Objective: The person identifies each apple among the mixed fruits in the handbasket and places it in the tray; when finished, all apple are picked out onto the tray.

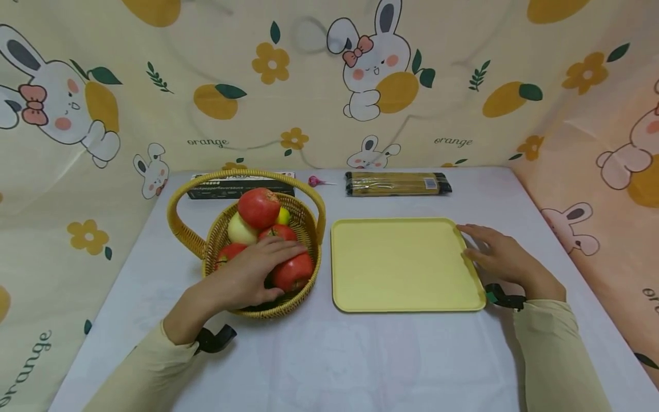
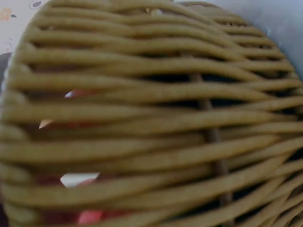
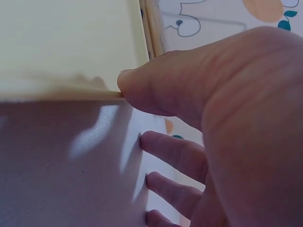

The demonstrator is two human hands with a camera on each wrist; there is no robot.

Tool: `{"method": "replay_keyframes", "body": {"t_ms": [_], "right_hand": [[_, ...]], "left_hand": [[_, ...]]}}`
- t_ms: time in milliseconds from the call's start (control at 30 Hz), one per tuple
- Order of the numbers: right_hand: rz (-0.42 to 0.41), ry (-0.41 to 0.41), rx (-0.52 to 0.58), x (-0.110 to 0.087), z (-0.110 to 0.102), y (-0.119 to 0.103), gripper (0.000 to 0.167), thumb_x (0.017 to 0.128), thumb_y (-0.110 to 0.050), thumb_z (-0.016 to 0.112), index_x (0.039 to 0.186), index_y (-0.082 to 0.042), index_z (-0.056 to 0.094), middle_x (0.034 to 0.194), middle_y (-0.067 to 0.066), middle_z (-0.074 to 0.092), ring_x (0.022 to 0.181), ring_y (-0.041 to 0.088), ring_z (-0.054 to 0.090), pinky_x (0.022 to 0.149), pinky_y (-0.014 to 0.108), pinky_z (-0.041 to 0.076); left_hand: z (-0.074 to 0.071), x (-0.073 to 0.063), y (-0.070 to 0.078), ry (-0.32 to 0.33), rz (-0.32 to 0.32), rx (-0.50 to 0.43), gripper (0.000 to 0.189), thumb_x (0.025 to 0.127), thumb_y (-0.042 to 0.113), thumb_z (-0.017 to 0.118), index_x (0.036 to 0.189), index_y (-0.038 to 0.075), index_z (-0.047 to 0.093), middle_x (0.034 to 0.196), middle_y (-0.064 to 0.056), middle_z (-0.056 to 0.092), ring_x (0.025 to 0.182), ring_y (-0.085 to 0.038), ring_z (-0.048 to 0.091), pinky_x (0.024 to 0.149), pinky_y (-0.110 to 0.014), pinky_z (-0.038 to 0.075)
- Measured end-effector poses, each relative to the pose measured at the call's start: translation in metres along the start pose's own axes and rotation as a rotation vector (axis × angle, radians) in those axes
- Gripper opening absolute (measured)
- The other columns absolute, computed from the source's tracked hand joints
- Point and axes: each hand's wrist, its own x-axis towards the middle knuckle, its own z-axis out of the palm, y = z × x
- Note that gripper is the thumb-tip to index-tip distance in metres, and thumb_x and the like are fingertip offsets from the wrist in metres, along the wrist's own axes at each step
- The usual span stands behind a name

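Note:
My left hand (image 1: 254, 272) reaches into a round wicker basket (image 1: 280, 309) and holds a red apple (image 1: 293, 272) between its fingers and thumb, at the basket's right side. Other red apples (image 1: 259, 207) lie in there, with a pale round fruit (image 1: 241, 230) and a small yellow one (image 1: 283, 216). The left wrist view is filled by basket weave (image 2: 142, 104), which hides that hand. My right hand (image 1: 501, 257) rests at the right edge of a yellow tray (image 1: 401, 266), fingers extended. In the right wrist view its thumb (image 3: 161, 85) touches the tray's rim.
Behind the basket lies a dark box (image 1: 239, 187). A small pink-handled tool (image 1: 315, 181) lies beside it, and a long pack of pasta (image 1: 396, 183) is behind the tray. A printed curtain (image 1: 309, 86) surrounds the white table (image 1: 360, 366). The basket's tall handle (image 1: 247, 173) arches over its far side.

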Motion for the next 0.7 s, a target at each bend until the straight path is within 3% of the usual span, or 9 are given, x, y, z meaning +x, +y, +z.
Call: {"method": "replay_keyframes", "body": {"t_ms": [167, 400, 533, 700], "right_hand": [[0.016, -0.009, 0.002, 0.0, -0.001, -0.001, 0.074, 0.108, -0.033, 0.07, 0.17, -0.008, 0.038, 0.172, 0.033, 0.035, 0.157, 0.062, 0.029, 0.121, 0.083, 0.027], [0.016, -0.009, -0.009, 0.001, -0.001, -0.001, 0.074, 0.108, -0.033, 0.07, 0.169, -0.008, 0.038, 0.171, 0.032, 0.036, 0.157, 0.061, 0.03, 0.121, 0.082, 0.028], [0.014, -0.006, -0.007, 0.0, -0.001, -0.001, 0.074, 0.107, -0.033, 0.071, 0.169, -0.008, 0.039, 0.171, 0.033, 0.036, 0.156, 0.061, 0.03, 0.121, 0.082, 0.028], [0.011, -0.006, -0.015, -0.001, -0.001, -0.002, 0.073, 0.108, -0.032, 0.071, 0.169, -0.008, 0.039, 0.171, 0.034, 0.037, 0.156, 0.062, 0.031, 0.121, 0.082, 0.028]], "left_hand": [[-0.001, -0.002, -0.004, 0.039, -0.018, -0.07, 0.088, 0.083, 0.02, 0.097, 0.16, 0.016, 0.055, 0.159, -0.007, 0.06, 0.147, -0.033, 0.056, 0.118, -0.059, 0.053], [-0.003, -0.008, -0.005, 0.255, -0.034, -0.313, 0.088, 0.077, 0.023, 0.102, 0.154, 0.018, 0.059, 0.148, 0.001, 0.067, 0.133, -0.024, 0.064, 0.107, -0.052, 0.061], [-0.008, -0.007, 0.006, 0.326, -0.034, -0.47, 0.087, 0.078, 0.019, 0.101, 0.154, 0.018, 0.061, 0.145, 0.0, 0.069, 0.131, -0.022, 0.066, 0.106, -0.046, 0.063], [-0.011, 0.001, 0.029, 0.331, -0.022, -0.657, 0.083, 0.081, 0.015, 0.098, 0.156, 0.018, 0.06, 0.145, -0.002, 0.069, 0.129, -0.02, 0.069, 0.107, -0.037, 0.062]]}}
